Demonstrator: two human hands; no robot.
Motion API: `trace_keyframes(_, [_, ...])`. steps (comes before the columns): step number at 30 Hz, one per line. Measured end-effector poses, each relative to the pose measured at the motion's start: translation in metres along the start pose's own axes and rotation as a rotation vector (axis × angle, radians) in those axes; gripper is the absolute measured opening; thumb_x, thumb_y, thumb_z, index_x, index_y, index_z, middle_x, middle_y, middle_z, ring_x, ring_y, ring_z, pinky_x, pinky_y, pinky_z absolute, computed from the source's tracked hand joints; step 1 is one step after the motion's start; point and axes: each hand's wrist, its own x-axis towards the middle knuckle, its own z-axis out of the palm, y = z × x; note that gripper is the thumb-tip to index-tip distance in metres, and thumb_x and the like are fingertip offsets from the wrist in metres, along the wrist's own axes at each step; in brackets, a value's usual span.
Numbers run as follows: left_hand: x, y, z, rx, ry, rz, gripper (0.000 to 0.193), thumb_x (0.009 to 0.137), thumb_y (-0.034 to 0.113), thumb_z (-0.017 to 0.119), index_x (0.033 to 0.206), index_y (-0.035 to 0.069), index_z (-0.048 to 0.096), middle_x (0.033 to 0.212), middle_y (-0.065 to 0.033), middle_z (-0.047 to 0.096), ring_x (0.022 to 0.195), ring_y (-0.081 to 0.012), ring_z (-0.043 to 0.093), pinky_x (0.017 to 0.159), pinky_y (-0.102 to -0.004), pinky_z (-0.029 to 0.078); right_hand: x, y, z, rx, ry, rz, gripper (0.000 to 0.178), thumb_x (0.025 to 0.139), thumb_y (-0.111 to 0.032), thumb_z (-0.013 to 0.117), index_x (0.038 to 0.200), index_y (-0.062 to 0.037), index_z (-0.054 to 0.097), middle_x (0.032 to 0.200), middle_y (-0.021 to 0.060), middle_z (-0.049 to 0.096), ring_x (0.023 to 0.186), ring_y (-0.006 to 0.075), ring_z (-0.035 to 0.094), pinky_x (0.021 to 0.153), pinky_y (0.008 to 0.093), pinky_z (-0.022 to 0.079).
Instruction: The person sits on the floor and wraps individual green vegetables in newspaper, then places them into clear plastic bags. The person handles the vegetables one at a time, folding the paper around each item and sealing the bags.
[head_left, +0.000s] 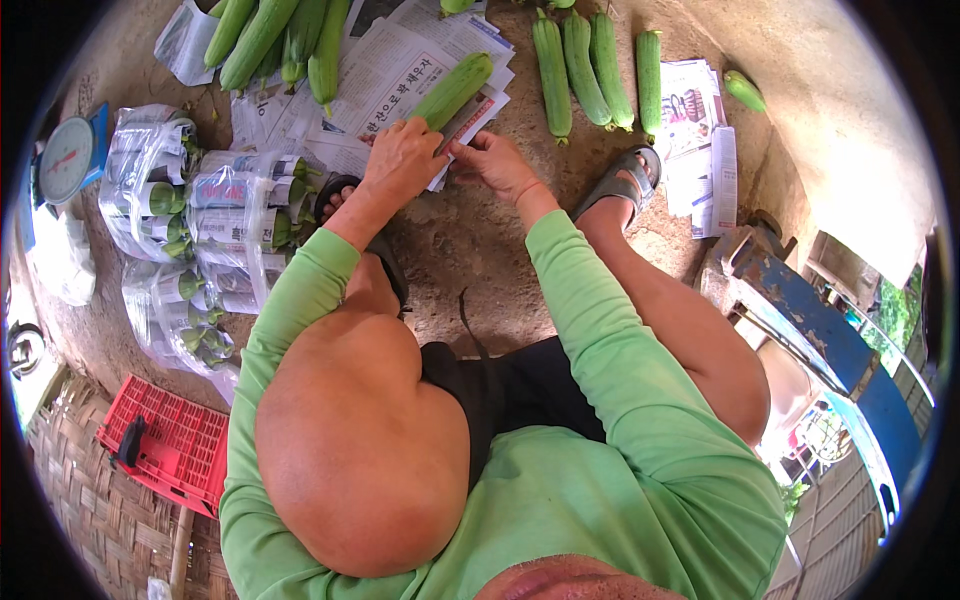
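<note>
A long green sponge gourd point(455, 90) lies slantwise on a spread of newspaper sheets point(385, 65). My left hand point(405, 158) is closed over its near end, with the fingertips partly hidden. Just to the right, my right hand point(492, 166) pinches the near corner of the newspaper under the gourd. Both hands are close together, in front of my sandalled feet. Farther left, a heap of sponge gourds point(262, 40) rests on the paper. Several more gourds point(580, 70) lie in a row on the floor at the right.
Plastic-bagged bundles of newspaper-wrapped gourds point(235, 215) stand at the left, beside a dial scale point(68, 160). A red plastic crate point(170, 450) sits at lower left. A newspaper stack point(695, 150) and a small gourd point(744, 91) lie right, near a blue-edged structure point(810, 310).
</note>
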Motion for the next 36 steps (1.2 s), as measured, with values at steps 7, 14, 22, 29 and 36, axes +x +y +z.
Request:
trace_keyframes(7, [-0.001, 0.004, -0.002, 0.019, -0.002, -0.017, 0.037, 0.076, 0.026, 0.089, 0.105, 0.008, 0.077, 0.105, -0.011, 0.064, 0.102, -0.0355, 0.064, 0.086, -0.0491, 0.053, -0.001, -0.006, 0.004, 0.144, 0.004, 0.069, 0.037, 0.106, -0.039, 0.067, 0.12, -0.0055, 0.063, 0.114, 0.0074, 0.074, 0.102, 0.0217, 0.075, 0.089, 0.042, 0.065])
trace_keyframes(14, [-0.002, -0.001, -0.001, 0.002, 0.003, 0.032, 0.024, 0.079, 0.023, 0.086, 0.095, 0.01, 0.073, 0.103, -0.0103, 0.063, 0.102, -0.0356, 0.066, 0.085, -0.0494, 0.053, -0.006, -0.016, 0.003, 0.126, -0.055, 0.033, 0.034, 0.107, -0.034, 0.065, 0.124, -0.005, 0.061, 0.122, 0.0095, 0.071, 0.108, 0.0241, 0.074, 0.09, 0.0422, 0.064])
trace_keyframes(22, [-0.001, -0.004, 0.003, -0.009, -0.005, 0.012, 0.022, 0.079, 0.021, 0.085, 0.092, 0.009, 0.073, 0.103, -0.011, 0.064, 0.103, -0.0366, 0.066, 0.085, -0.0491, 0.054, -0.001, -0.005, 0.001, 0.085, -0.081, 0.01, 0.029, 0.107, -0.019, 0.065, 0.131, -0.0048, 0.059, 0.127, 0.0074, 0.069, 0.113, 0.0223, 0.072, 0.092, 0.0414, 0.064])
trace_keyframes(29, [0.0, -0.003, -0.002, -0.028, 0.014, 0.02, 0.023, 0.078, 0.021, 0.085, 0.094, 0.008, 0.074, 0.102, -0.0108, 0.065, 0.1, -0.0366, 0.066, 0.085, -0.0478, 0.054, 0.002, -0.001, 0.002, 0.075, -0.039, 0.025, 0.029, 0.105, -0.019, 0.068, 0.129, -0.005, 0.061, 0.126, 0.007, 0.07, 0.111, 0.0213, 0.073, 0.094, 0.0421, 0.064])
trace_keyframes(36, [0.0, -0.011, 0.004, -0.04, 0.027, 0.032, 0.022, 0.079, 0.018, 0.084, 0.096, 0.007, 0.075, 0.1, -0.0122, 0.066, 0.098, -0.037, 0.066, 0.084, -0.0474, 0.055, -0.003, -0.005, 0.005, 0.08, -0.017, 0.021, 0.027, 0.105, -0.02, 0.069, 0.127, -0.0056, 0.063, 0.122, 0.0069, 0.072, 0.11, 0.0209, 0.073, 0.093, 0.0417, 0.063])
